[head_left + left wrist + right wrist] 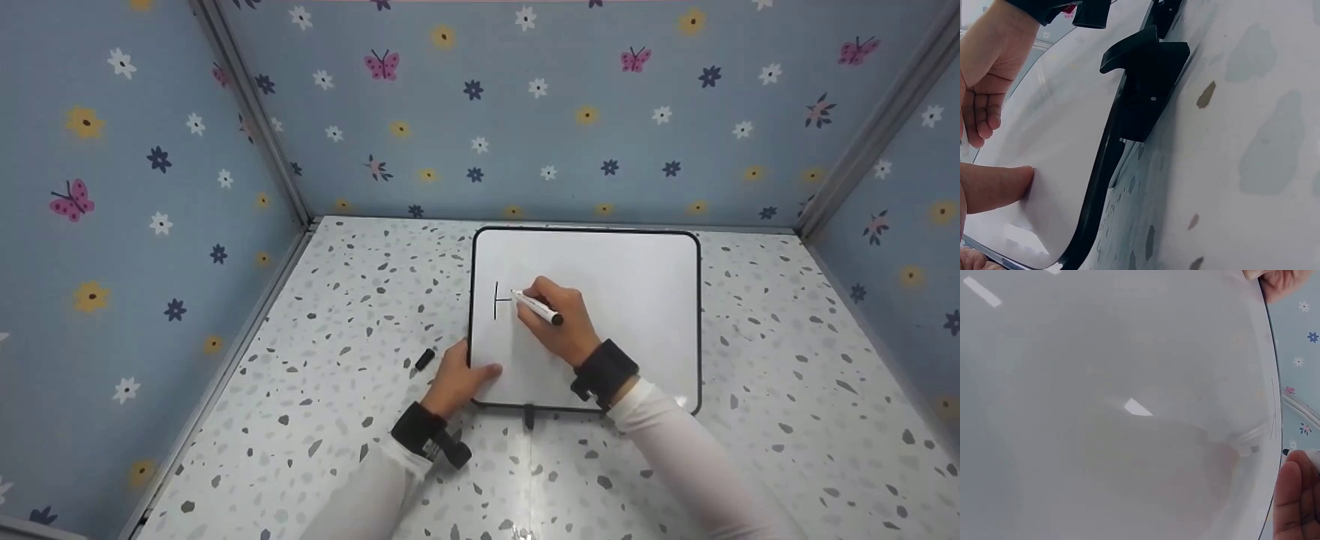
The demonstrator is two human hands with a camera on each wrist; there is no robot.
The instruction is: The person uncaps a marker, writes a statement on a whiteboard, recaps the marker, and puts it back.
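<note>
From my head camera, my right hand (pixel 562 319) is closed in a pinch on a white marker (pixel 538 309), its black end slanting down toward my wrist and its tip pointing up and left over the whiteboard (pixel 600 345). The tip sits near the right end of a short level stroke that runs from the middle of an upright one, both black lines (pixel 496 304); I can't tell whether it touches the surface. My left hand (pixel 456 379) holds the board's left edge near the lower corner, thumb laid over the white face. Just beside it, on the speckled table (pixel 337 315), lies a small black cap (pixel 425 359). A black clip (pixel 529 416) sticks out from the board's lower edge, and walls (pixel 540 150) printed with flowers and butterflies stand around the table. In my left wrist view, the thumb presses flat on the board beside its dark frame, the clip looms close, and my right hand shows at the upper left with its fingers bent. In my right wrist view, the glossy board fills most of the picture; my right fingers curl at the lower right, and my left hand grips the edge at the top.
</note>
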